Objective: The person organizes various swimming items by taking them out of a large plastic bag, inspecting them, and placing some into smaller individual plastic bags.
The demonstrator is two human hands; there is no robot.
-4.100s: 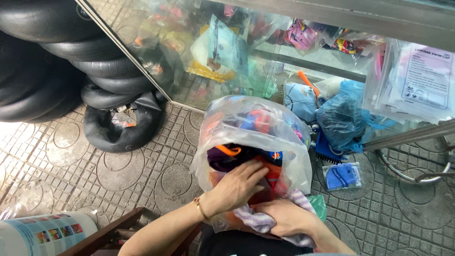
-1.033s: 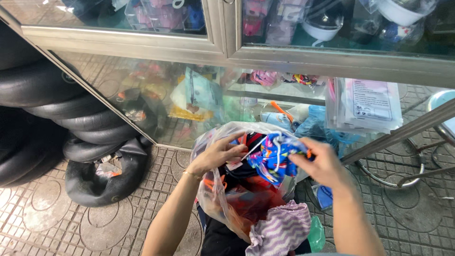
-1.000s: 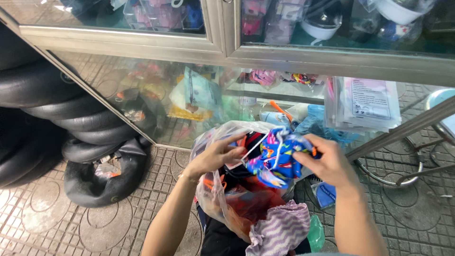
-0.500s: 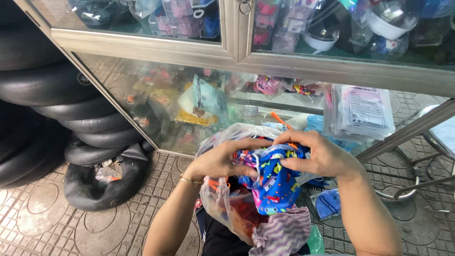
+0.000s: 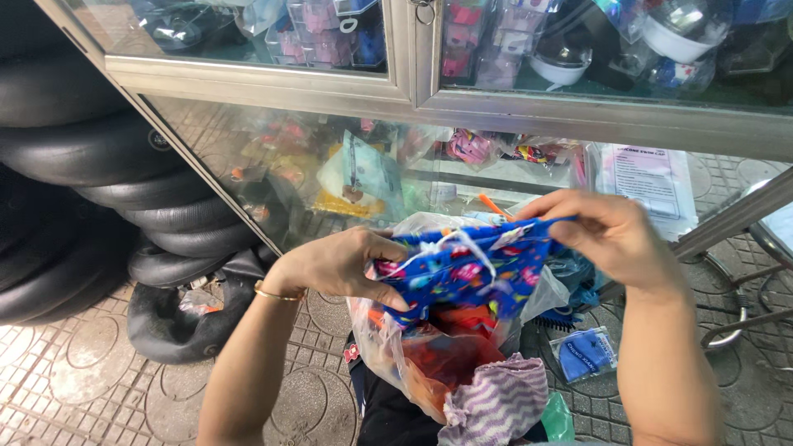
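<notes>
Outdoors, patterned paving tiles, glass cabinet, stacked tyre tubes

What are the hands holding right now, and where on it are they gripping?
Both hold a blue patterned garment stretched between them over the plastic bag: the left hand grips its left edge, the right hand its upper right edge.

Both hands, left hand and right hand, stretch blue patterned cloth above clear plastic bag.

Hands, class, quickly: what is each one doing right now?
Left hand: closed, gripping the blue patterned cloth at one end.
Right hand: closed, pinching its other end.
</notes>
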